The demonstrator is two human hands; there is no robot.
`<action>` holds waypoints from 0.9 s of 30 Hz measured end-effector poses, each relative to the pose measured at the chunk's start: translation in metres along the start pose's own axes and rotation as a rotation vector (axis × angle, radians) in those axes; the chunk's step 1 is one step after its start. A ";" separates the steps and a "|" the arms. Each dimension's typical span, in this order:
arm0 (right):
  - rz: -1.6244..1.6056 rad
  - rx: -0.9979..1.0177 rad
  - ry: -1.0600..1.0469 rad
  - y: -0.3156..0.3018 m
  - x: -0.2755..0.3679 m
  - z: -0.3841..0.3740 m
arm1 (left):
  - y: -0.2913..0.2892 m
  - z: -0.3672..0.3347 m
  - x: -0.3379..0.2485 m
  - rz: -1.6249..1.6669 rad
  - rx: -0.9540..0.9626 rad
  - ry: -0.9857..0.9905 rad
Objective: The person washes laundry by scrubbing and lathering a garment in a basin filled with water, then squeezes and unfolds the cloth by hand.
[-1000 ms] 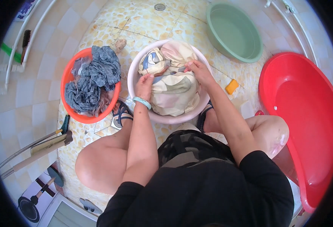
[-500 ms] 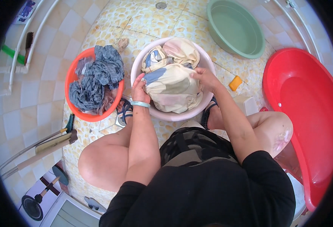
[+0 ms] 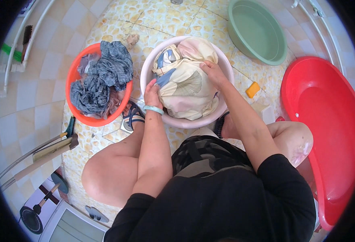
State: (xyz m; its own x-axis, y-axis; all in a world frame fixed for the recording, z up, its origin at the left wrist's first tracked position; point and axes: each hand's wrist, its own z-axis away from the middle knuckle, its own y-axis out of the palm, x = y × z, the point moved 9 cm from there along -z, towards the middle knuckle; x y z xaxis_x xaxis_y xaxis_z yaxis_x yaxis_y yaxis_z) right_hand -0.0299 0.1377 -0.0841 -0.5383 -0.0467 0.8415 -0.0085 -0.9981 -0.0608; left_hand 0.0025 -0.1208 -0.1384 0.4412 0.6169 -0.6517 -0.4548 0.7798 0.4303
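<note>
A pale pinkish-white basin stands on the floor in front of me, heaped with a cream cloth printed with blue and pink patches and a grey fan-shaped leaf. At the left side of the heap, my left hand is closed on the cloth's edge; a pale green bangle circles that wrist. My right hand pinches a fold of the same cloth at its upper right, thumb and fingers together. The basin's bottom is hidden under the fabric.
Left of the basin sits an orange tub of grey-blue clothes. A green basin is at the far right, an orange soap bar nearer, and a red baby bath along the right. Long-handled tools lean at the left wall.
My right hand has shifted slightly up and left, pulling the cloth so the grey leaf print now lies spread on top. The view has tilted a little.
</note>
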 end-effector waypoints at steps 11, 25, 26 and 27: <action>0.202 -0.006 -0.314 0.012 0.043 0.028 | 0.044 0.005 -0.009 -0.508 0.247 0.009; 0.124 0.181 0.082 0.004 0.020 -0.001 | 0.078 0.023 -0.002 -0.783 0.722 0.055; 0.118 0.178 0.090 0.006 0.014 -0.003 | 0.074 0.018 -0.005 -0.787 0.723 0.045; -0.021 0.147 0.114 0.007 0.006 -0.008 | 0.059 0.005 -0.005 -0.875 0.628 -0.031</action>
State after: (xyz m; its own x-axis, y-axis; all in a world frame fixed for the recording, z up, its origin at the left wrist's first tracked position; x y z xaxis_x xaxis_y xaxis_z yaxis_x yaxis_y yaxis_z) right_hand -0.0406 0.1310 -0.0836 -0.6314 -0.0297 0.7749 0.0981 -0.9943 0.0419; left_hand -0.0227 -0.0779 -0.1065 0.4443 -0.1859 -0.8764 0.5025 0.8616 0.0720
